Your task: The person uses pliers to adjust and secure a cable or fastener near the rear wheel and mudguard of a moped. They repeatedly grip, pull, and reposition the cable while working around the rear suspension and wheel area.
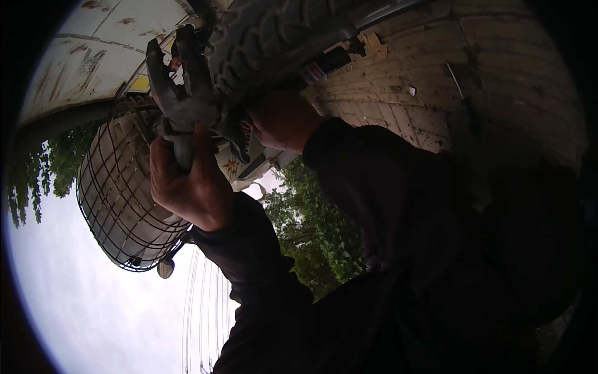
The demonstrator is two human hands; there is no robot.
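My left hand (184,187) is closed around the rounded grey end of a dark two-pronged metal part (193,112). Its prongs point away from the hand, beside a knobby black tyre (261,34). At the tyre's lower side is my right hand (283,119), curled, with its fingertips hidden. A dark curved piece and a bit of red show between the two hands; I cannot make out what they are.
A wire basket (115,193) with a pale lining hangs at the left, a round mirror (165,268) below it. On the paved ground (398,118) at the right lie a screwdriver (460,87), a dry leaf (375,45) and a small white scrap (412,91). Green bushes (317,230) show behind my arms.
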